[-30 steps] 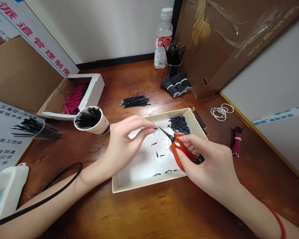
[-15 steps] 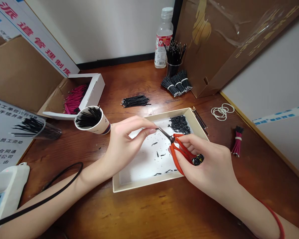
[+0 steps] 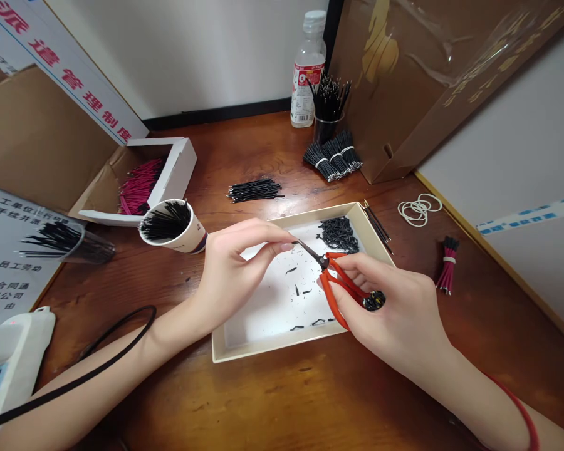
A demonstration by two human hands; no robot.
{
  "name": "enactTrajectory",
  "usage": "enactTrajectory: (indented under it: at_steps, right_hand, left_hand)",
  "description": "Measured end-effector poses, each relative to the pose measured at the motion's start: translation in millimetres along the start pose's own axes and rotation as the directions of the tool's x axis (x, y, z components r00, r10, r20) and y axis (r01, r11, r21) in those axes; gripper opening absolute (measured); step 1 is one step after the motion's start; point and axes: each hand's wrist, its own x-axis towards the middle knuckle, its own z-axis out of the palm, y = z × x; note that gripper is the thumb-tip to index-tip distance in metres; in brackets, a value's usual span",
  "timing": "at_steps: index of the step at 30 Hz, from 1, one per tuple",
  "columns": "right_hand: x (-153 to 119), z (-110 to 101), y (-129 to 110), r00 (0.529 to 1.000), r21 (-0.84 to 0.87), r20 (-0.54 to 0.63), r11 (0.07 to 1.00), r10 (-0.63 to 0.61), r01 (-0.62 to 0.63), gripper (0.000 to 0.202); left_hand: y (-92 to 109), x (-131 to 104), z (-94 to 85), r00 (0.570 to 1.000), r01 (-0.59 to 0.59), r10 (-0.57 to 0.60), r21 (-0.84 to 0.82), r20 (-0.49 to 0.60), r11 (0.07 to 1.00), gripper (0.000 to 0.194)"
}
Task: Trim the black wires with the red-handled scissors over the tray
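Observation:
Above the shallow cream tray (image 3: 282, 339), my left hand (image 3: 244, 263) pinches a tiny dark piece (image 3: 295, 243) between thumb and forefinger; most of it is hidden by the fingertips. My right hand (image 3: 395, 300) is closed around orange-handled pliers or snips (image 3: 331, 282), whose thin dark tips meet the piece at my left fingertips. Something dark and bundled (image 3: 374, 300) shows beneath my right fingers; I cannot make out whether they hold it. Inside the tray lie a heap of short black pieces (image 3: 340, 234) and a few loose scraps (image 3: 297, 290).
Left stand a paper cup (image 3: 195, 235) of black wires, a tipped clear cup (image 3: 96, 244) and a white box (image 3: 185, 163) of pink wires. Behind are loose black wires (image 3: 256, 190), banded bundles (image 3: 333, 156) and a bottle (image 3: 305, 75). Rubber bands (image 3: 418, 210) and a pink bundle (image 3: 447, 266) lie right.
Both hands and the orange-handled tool stay almost where they were, with the tips at my left fingertips. The whole view has shifted very slightly.

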Motion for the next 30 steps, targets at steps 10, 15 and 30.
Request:
enactTrajectory:
  at_steps: [10, 15, 30]
  right_hand:
    - [2.2, 0.6, 0.2, 0.998, 0.008, -0.051, 1.0, -0.021, 0.021, 0.01]
    - [3.3, 0.7, -1.2, 0.998, 0.02, -0.059, 0.999, -0.038, 0.039, 0.009]
    - [0.5, 2.3, 0.7, 0.997, -0.003, -0.058, 0.999, -0.043, 0.043, 0.009]
  left_hand:
    - [-0.5, 1.2, 0.9, 0.999, -0.033, 0.033, 0.017, -0.012, 0.999, 0.012]
    - [-0.6, 0.4, 1.0, 0.999, -0.033, 0.033, 0.027, -0.011, 0.999, 0.012]
    - [-1.1, -0.7, 0.6, 0.999, -0.032, 0.033, 0.031, -0.002, 0.999, 0.01]
